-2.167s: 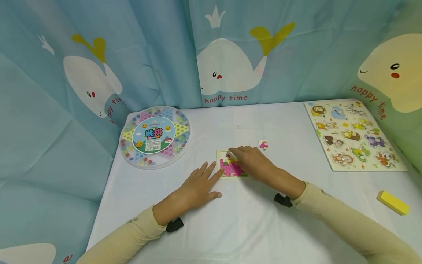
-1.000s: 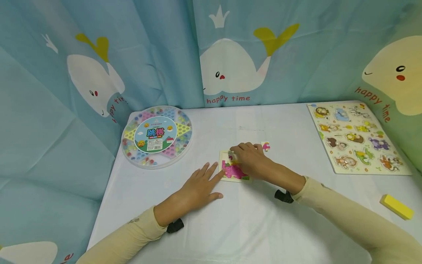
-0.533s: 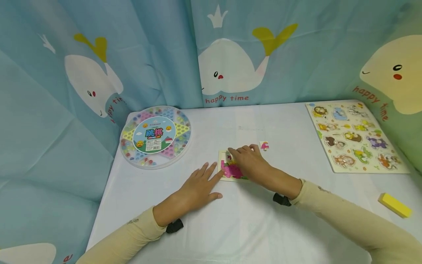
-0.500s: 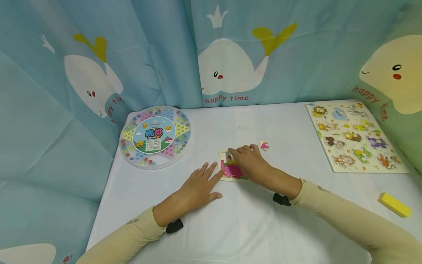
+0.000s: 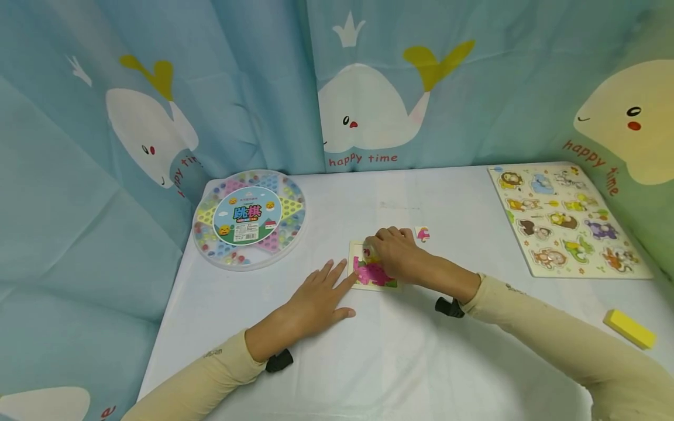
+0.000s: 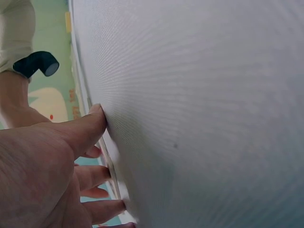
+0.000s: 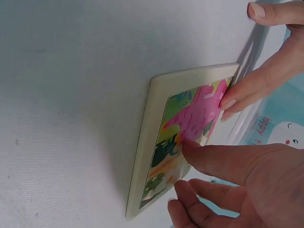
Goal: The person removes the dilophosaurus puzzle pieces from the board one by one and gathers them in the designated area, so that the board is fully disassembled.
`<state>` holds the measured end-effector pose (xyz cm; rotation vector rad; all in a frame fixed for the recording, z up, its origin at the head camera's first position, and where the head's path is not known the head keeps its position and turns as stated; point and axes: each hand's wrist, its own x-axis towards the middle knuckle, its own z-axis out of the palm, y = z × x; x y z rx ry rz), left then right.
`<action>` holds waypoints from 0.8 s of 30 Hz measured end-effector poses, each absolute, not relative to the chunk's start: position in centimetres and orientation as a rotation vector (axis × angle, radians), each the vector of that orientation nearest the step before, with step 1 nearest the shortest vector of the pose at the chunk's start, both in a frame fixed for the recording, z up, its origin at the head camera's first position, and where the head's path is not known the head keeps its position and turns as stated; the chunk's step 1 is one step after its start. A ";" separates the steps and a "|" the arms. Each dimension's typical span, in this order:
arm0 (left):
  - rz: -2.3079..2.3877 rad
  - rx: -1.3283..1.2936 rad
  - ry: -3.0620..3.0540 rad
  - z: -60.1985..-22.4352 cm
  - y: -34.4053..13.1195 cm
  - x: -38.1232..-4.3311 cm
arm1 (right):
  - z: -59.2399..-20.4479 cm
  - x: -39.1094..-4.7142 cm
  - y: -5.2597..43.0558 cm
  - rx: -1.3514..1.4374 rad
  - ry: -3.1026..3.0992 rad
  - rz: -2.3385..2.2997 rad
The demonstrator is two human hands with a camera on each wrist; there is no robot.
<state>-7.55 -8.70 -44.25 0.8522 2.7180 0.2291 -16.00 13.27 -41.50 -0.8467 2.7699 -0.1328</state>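
A small framed jigsaw puzzle [image 5: 374,275] with a pink dinosaur picture lies flat on the white table. My left hand [image 5: 316,301] rests with fingers spread at its left edge; in the right wrist view, those fingertips [image 7: 229,103] touch the frame. Over the upper right part of the puzzle is my right hand [image 5: 400,257], its fingers bent. Its thumb [image 7: 209,159] touches the picture, and the other fingertips sit close by at the far side, around a puzzle piece [image 7: 178,166] that they partly hide. One loose pink-and-white piece [image 5: 423,234] lies just beyond this hand.
A round Chinese checkers set [image 5: 247,219] with colored marbles lies at the back left. At the back right is an animal peg board [image 5: 571,222]. A yellow block [image 5: 629,328] sits at the right. Behind the table hangs a blue whale-print curtain [image 5: 263,88].
My right hand stays over the puzzle, with small shifts of its fingers and wrist. The left hand keeps its place at the frame. The loose piece has not moved.
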 end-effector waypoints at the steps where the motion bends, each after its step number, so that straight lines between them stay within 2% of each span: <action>1: 0.232 0.854 2.718 -44.2 -8.7 -7.5 | -41.5 -16.0 13.3 -0.838 2.766 -0.146; 17: 0.250 0.857 2.715 -44.2 -8.7 -7.5 | -41.6 -16.2 14.2 -0.776 2.753 -0.347; 24: 0.231 0.850 2.705 -44.3 -8.7 -7.6 | -41.9 -16.3 14.9 -0.861 2.733 -0.526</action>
